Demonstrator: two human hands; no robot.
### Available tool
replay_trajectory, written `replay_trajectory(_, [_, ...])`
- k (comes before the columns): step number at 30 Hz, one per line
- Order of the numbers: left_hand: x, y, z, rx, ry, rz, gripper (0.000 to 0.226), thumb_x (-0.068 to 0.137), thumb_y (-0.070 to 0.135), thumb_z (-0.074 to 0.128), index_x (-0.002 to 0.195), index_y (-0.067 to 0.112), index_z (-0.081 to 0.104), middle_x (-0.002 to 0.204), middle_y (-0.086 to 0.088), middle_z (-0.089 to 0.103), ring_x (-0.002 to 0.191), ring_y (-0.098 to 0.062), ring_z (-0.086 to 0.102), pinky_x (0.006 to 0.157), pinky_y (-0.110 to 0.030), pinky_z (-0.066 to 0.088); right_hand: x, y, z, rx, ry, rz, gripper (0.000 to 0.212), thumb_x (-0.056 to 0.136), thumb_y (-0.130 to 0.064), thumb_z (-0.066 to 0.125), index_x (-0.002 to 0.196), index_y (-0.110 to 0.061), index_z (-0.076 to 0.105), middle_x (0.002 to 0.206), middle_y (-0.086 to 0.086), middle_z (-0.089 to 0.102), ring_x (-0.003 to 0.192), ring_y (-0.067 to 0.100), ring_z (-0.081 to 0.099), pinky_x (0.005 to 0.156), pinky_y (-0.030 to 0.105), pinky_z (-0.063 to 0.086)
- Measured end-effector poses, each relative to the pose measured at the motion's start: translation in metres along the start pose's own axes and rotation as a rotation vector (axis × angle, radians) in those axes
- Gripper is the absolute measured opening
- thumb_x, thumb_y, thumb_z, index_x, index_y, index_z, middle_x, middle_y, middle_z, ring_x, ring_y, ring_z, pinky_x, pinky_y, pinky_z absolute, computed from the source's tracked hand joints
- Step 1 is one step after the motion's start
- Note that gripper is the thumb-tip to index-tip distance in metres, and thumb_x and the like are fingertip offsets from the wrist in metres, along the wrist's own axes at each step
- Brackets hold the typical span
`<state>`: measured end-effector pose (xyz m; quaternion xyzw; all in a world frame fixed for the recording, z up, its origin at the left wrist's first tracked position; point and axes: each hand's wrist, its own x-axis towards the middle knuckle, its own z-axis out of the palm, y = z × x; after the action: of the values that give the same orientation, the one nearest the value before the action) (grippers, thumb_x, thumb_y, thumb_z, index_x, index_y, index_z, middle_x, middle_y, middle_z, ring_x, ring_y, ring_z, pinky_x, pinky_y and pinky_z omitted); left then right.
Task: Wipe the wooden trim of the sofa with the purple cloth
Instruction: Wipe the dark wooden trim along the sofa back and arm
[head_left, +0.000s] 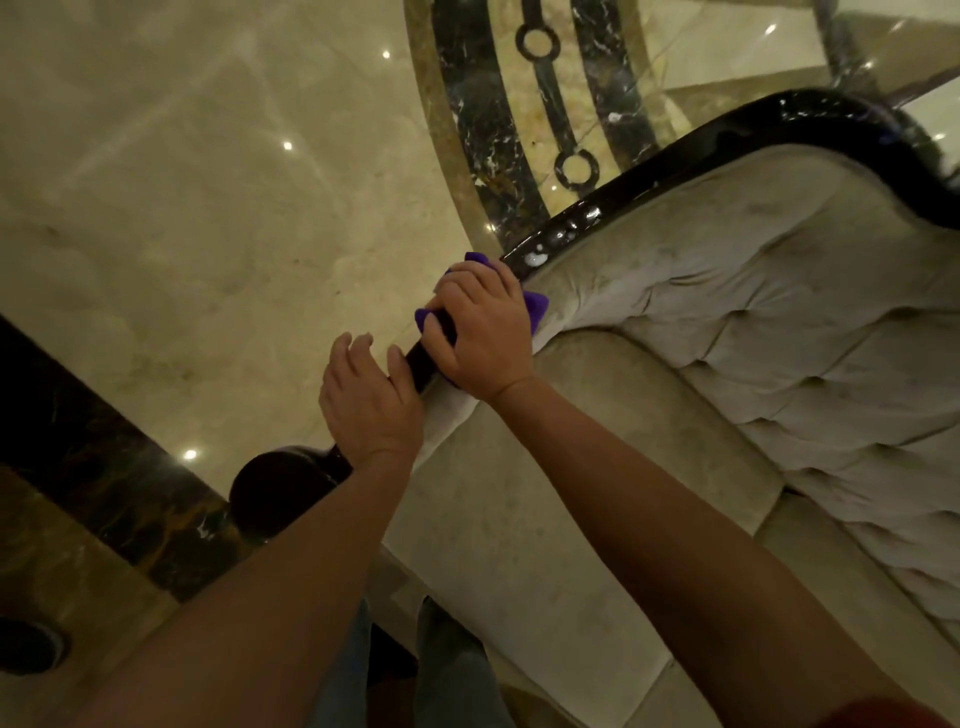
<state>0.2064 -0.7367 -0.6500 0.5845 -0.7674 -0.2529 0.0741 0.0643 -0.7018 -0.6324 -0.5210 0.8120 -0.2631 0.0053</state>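
At frame centre my right hand (480, 332) clamps the crumpled purple cloth (535, 306), mostly hidden, around glossy dark wooden trim (649, 171); my left hand (366, 400) rests open on it beside tufted velvet sofa (779, 338).

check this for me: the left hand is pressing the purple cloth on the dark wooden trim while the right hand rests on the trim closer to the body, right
Not quite: the head view shows the hands swapped. The right hand presses the purple cloth on the dark wooden trim, while the left hand rests on the trim closer to the body.
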Motion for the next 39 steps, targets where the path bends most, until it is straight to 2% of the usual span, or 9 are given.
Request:
replay_trajectory(5, [0.000, 0.004, 0.002, 0.012, 0.019, -0.024, 0.054, 0.103, 0.041, 0.029, 0.125, 0.004, 0.062, 0.131, -0.016, 0.063, 0.112, -0.038, 0.061, 0.094, -0.051, 0.047, 0.021, 0.027, -0.007, 0.001, 0.014, 0.022, 0.011, 0.087, -0.020, 0.068, 0.084, -0.009, 0.070, 0.090, 0.008, 0.071, 0.097, 0.029, 0.066, 0.113, 0.049, 0.041])
replay_trajectory(10, [0.000, 0.005, 0.006, 0.031, 0.034, -0.045, 0.056, 0.102, 0.042, 0.026, 0.119, 0.005, 0.064, 0.121, -0.017, 0.065, 0.103, -0.039, 0.062, 0.085, -0.049, 0.047, 0.041, 0.048, -0.014, -0.063, -0.041, -0.051, 0.012, 0.084, -0.019, 0.069, 0.079, -0.008, 0.069, 0.080, 0.010, 0.069, 0.084, 0.031, 0.064, 0.097, 0.044, 0.047])
replay_trajectory(22, [0.002, 0.002, 0.011, -0.002, 0.058, -0.025, 0.050, 0.103, 0.040, 0.030, 0.111, 0.005, 0.065, 0.112, -0.017, 0.066, 0.093, -0.039, 0.062, 0.076, -0.046, 0.044, 0.052, 0.061, -0.018, -0.122, -0.022, 0.012, 0.016, 0.084, -0.021, 0.067, 0.077, -0.008, 0.073, 0.076, 0.009, 0.069, 0.080, 0.030, 0.063, 0.092, 0.044, 0.048])
replay_trajectory(27, [0.001, -0.006, 0.010, -0.054, 0.046, 0.024, 0.049, 0.103, 0.041, 0.030, 0.111, 0.006, 0.064, 0.111, -0.014, 0.065, 0.086, -0.033, 0.062, 0.068, -0.037, 0.037, 0.059, 0.073, -0.027, -0.212, -0.118, -0.007, 0.033, 0.091, -0.030, 0.049, 0.084, -0.008, 0.073, 0.084, 0.011, 0.070, 0.086, 0.031, 0.063, 0.095, 0.044, 0.045])
replay_trajectory(30, [0.002, -0.006, 0.006, -0.092, -0.009, 0.032, 0.056, 0.103, 0.046, 0.028, 0.127, 0.008, 0.061, 0.140, -0.013, 0.056, 0.107, -0.035, 0.064, 0.075, -0.041, 0.047, 0.064, 0.077, -0.031, -0.252, -0.173, 0.029, 0.039, 0.093, -0.032, 0.043, 0.088, -0.008, 0.073, 0.088, 0.012, 0.070, 0.093, 0.033, 0.063, 0.098, 0.044, 0.043])
replay_trajectory(32, [0.002, -0.007, -0.003, -0.092, -0.108, 0.097, 0.065, 0.102, 0.052, 0.028, 0.147, 0.010, 0.050, 0.164, -0.015, 0.034, 0.135, -0.037, 0.051, 0.098, -0.051, 0.049, 0.066, 0.077, -0.033, -0.275, -0.193, 0.064, 0.042, 0.094, -0.033, 0.040, 0.090, -0.008, 0.073, 0.091, 0.011, 0.071, 0.097, 0.033, 0.063, 0.100, 0.045, 0.042])
replay_trajectory(34, [0.004, -0.007, -0.013, -0.042, -0.159, 0.280, 0.070, 0.103, 0.054, 0.033, 0.156, 0.009, 0.040, 0.171, -0.019, 0.020, 0.150, -0.039, 0.036, 0.114, -0.059, 0.038, 0.066, 0.078, -0.033, -0.280, -0.209, 0.075, 0.044, 0.094, -0.034, 0.037, 0.092, -0.009, 0.073, 0.094, 0.011, 0.071, 0.100, 0.032, 0.062, 0.103, 0.045, 0.041])
replay_trajectory(36, [0.016, 0.009, -0.016, -0.014, -0.148, 0.407, 0.070, 0.103, 0.053, 0.039, 0.157, 0.009, 0.037, 0.171, -0.020, 0.018, 0.153, -0.039, 0.031, 0.116, -0.064, 0.032, 0.067, 0.076, -0.032, -0.290, -0.245, 0.059, 0.045, 0.096, -0.034, 0.036, 0.097, -0.011, 0.074, 0.099, 0.010, 0.072, 0.105, 0.031, 0.062, 0.107, 0.045, 0.039])
replay_trajectory(39, [0.040, 0.061, -0.004, 0.014, -0.168, 0.476, 0.073, 0.101, 0.056, 0.037, 0.160, 0.012, 0.031, 0.172, -0.016, 0.016, 0.158, -0.036, 0.020, 0.121, -0.064, 0.024, 0.069, 0.078, -0.036, -0.306, -0.331, 0.004, 0.043, 0.099, -0.034, 0.036, 0.106, -0.014, 0.074, 0.109, 0.007, 0.072, 0.113, 0.028, 0.061, 0.111, 0.045, 0.036])
